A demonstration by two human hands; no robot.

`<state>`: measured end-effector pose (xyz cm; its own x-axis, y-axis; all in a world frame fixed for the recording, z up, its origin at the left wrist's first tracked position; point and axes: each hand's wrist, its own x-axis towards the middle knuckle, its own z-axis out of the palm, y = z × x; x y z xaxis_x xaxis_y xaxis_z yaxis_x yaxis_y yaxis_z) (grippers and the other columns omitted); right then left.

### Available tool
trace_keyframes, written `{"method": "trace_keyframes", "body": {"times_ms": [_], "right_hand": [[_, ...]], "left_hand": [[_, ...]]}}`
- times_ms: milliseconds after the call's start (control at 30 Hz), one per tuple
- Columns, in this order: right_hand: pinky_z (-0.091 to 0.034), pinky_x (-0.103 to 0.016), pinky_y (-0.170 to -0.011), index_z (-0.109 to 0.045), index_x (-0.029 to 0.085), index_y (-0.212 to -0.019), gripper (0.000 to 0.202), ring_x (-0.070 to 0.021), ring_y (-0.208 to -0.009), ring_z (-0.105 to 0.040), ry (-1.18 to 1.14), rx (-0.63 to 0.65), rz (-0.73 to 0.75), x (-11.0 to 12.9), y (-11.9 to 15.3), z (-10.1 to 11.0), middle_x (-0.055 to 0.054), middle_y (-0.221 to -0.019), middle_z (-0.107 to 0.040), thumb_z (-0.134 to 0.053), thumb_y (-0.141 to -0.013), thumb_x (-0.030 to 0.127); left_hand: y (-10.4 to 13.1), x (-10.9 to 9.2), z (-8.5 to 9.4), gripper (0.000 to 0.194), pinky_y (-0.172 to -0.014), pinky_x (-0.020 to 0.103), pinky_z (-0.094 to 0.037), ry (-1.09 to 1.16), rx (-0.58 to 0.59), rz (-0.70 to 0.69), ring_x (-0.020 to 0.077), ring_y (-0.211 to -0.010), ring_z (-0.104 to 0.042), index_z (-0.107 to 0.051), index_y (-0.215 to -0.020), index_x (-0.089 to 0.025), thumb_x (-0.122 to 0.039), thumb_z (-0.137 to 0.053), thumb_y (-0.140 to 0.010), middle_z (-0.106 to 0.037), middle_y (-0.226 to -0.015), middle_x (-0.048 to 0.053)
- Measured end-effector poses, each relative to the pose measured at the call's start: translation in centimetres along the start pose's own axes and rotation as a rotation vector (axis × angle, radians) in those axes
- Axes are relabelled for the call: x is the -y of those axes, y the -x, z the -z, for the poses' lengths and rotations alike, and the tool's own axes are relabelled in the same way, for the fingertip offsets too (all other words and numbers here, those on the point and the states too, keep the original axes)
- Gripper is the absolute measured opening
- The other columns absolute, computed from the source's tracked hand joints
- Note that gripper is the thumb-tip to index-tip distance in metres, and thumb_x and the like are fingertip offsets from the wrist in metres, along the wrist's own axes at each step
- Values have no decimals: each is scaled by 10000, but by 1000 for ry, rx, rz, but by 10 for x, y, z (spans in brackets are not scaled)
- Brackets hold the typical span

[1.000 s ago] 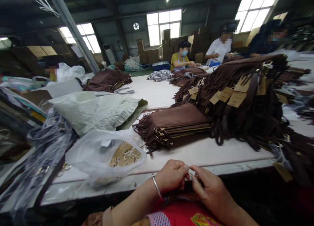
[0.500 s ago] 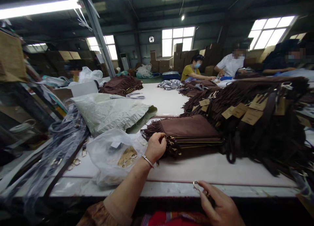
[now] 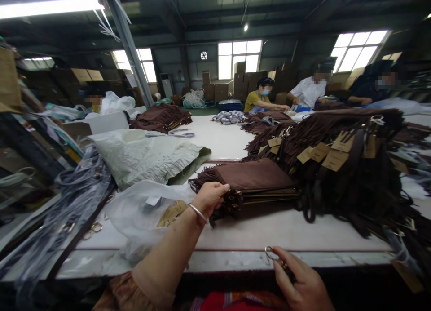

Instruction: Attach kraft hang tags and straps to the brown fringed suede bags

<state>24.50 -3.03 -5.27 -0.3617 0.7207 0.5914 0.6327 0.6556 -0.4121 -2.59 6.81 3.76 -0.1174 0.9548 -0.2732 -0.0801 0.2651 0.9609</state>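
My left hand (image 3: 213,197), with a bangle on its wrist, reaches to the near left corner of a stack of flat brown fringed bags (image 3: 257,174). Its thumb and fingers are closed on the top bag's corner, beside dark tassels and gold-coloured hardware. My right hand (image 3: 301,279) is at the table's front edge. Between its thumb and forefinger it pinches a metal snap hook (image 3: 268,252), whose curved end sticks out; the rest is hidden by the fingers. Left of my left hand lies a clear plastic bag (image 3: 134,216) with tan paper tags (image 3: 172,212) inside.
A tall heap of brown fringed bags with tags (image 3: 340,140) stands at right. Plastic-wrapped straps (image 3: 84,185) hang over the left edge. A pale woven sack (image 3: 144,153) lies behind the plastic bag. Several people work across the table, one in a yellow top (image 3: 254,99).
My left hand's grip has shifted at the bag's corner, with the thumb now pointing over the bag. My right hand stays nearly still with the hook. The view has turned slightly right.
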Motion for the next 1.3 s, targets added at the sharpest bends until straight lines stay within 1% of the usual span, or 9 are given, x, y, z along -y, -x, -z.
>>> {"method": "trace_keyframes", "body": {"times_ms": [200,300,367,633,833,967,1067,1200,1300], "right_hand": [[-589,-241,-737,-605,152,-1141,252,-178,-832,-728,84,-112,8,9,-27,20,-91,-961,-747,-485,-971,293],[-582,-289,-757,-583,121,-1173,261,-199,-853,-715,125,-132,61,11,-46,23,-113,-968,-731,-487,-966,247],[-579,-310,-757,-561,100,-1195,272,-212,-863,-707,148,-133,100,11,-56,20,-125,-976,-722,-492,-961,220],[-572,-343,-755,-481,77,-1284,338,-222,-855,-684,254,-91,217,5,-64,-4,-134,-991,-700,-491,-955,154],[-533,-316,-635,-512,29,-1233,314,-217,-765,-678,381,-124,197,7,-57,-11,-130,-881,-700,-532,-950,164],[-523,-310,-596,-519,14,-1223,324,-223,-758,-684,443,-177,188,10,-58,-18,-147,-901,-706,-549,-942,172],[-537,-310,-610,-498,27,-1258,349,-224,-779,-690,458,-155,170,13,-57,-21,-156,-965,-711,-541,-942,167],[-557,-312,-615,-500,25,-1254,348,-231,-776,-703,467,-134,181,16,-45,-24,-161,-937,-724,-546,-939,167],[-572,-314,-603,-513,36,-1237,317,-233,-758,-711,409,-80,208,16,-29,-23,-160,-922,-731,-519,-947,163]], "left_hand": [[52,20,-51,259,-378,186,-186,160,166,100,42,-380,-343,-515,-628,-164,-356,-685,-667,-427,-489,-64],[64,28,-69,215,-372,191,-199,172,202,152,52,-371,-360,-539,-632,-160,-340,-653,-660,-449,-471,-54],[65,31,-74,193,-370,194,-201,171,202,153,57,-365,-365,-537,-618,-164,-326,-636,-652,-452,-459,-54],[55,36,-71,124,-368,204,-181,-73,176,101,60,-339,-319,-564,-532,-159,-201,-529,-643,-390,-363,-58],[54,36,-75,112,-365,203,-124,180,266,297,45,-328,-212,-462,-526,-185,-195,-484,-635,-303,-394,-87],[55,36,-76,158,-364,185,-101,326,337,456,44,-348,-116,-429,-563,-195,-243,-454,-712,-206,-417,-111],[56,37,-76,202,-365,166,-76,469,370,549,42,-363,-92,-393,-570,-194,-243,-426,-763,-195,-436,-106],[53,38,-75,207,-371,161,-75,480,376,542,38,-368,-109,-377,-572,-192,-228,-418,-771,-214,-460,-101],[49,33,-66,203,-375,171,-98,443,369,493,35,-358,-139,-413,-566,-185,-237,-456,-758,-223,-454,-103]]}}
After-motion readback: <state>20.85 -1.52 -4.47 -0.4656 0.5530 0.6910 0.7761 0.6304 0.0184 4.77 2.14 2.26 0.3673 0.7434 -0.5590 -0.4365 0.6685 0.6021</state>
